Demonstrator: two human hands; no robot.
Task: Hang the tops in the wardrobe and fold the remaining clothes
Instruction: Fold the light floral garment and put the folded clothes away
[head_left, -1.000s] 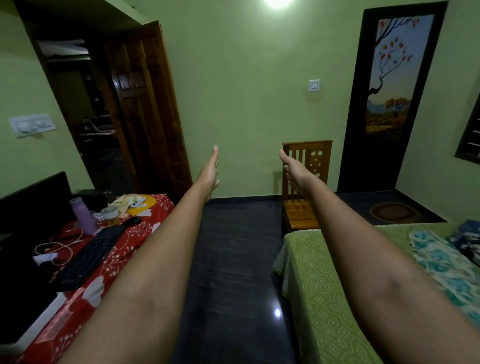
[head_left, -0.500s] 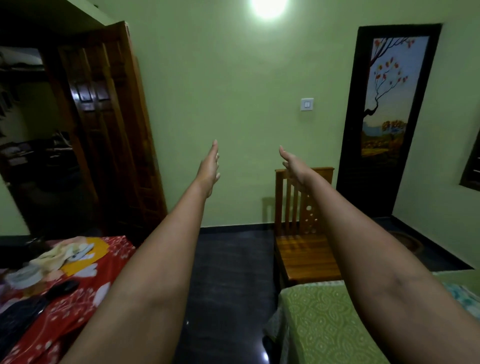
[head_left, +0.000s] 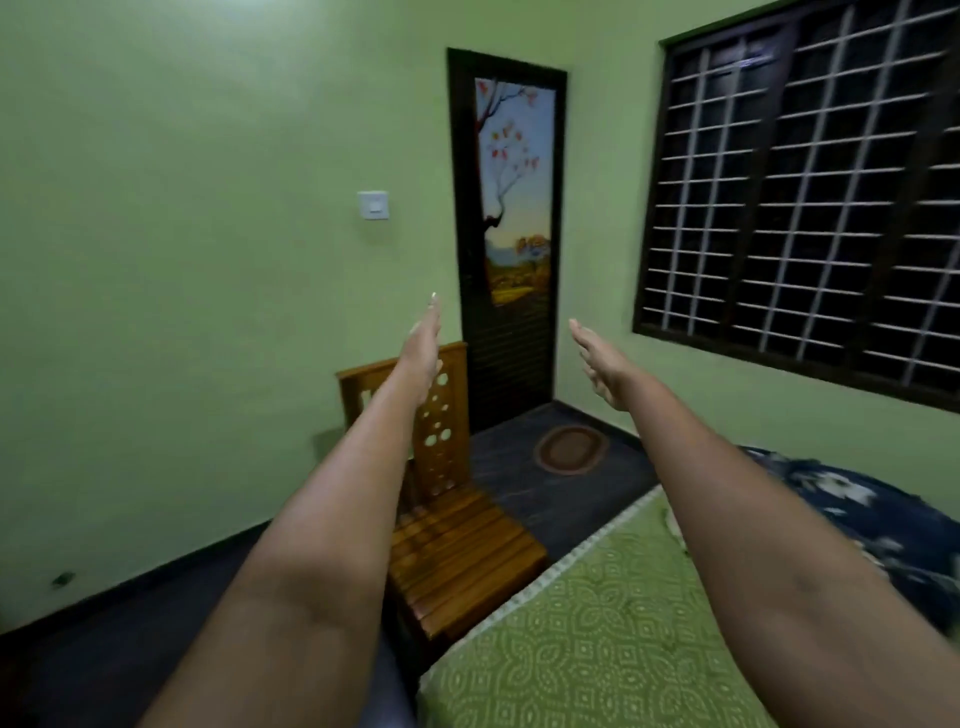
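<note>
Both hands out front, we see: left hand (head_left: 423, 349) and right hand (head_left: 602, 358) stretched flat, fingers straight, holding nothing. Below them a wooden chair (head_left: 457, 540) against the green-covered bed (head_left: 587, 649), and dark floral clothing (head_left: 878, 514) lying on the bed's right side.

Dim indoor scene, green cast throughout. Soft brighter patch on wall (head_left: 218, 156) at top left; light source itself outside frame. Window (head_left: 810, 208) dark, no daylight through grille. Faint shadow beside chair (head_left: 457, 530) on wall. Whole frame soft, motion-smeared; forearms at bottom edges blurred. Wide-angle bend: window frame and door (head_left: 506, 234) lean; floor (head_left: 130, 649) nearly black.
</note>
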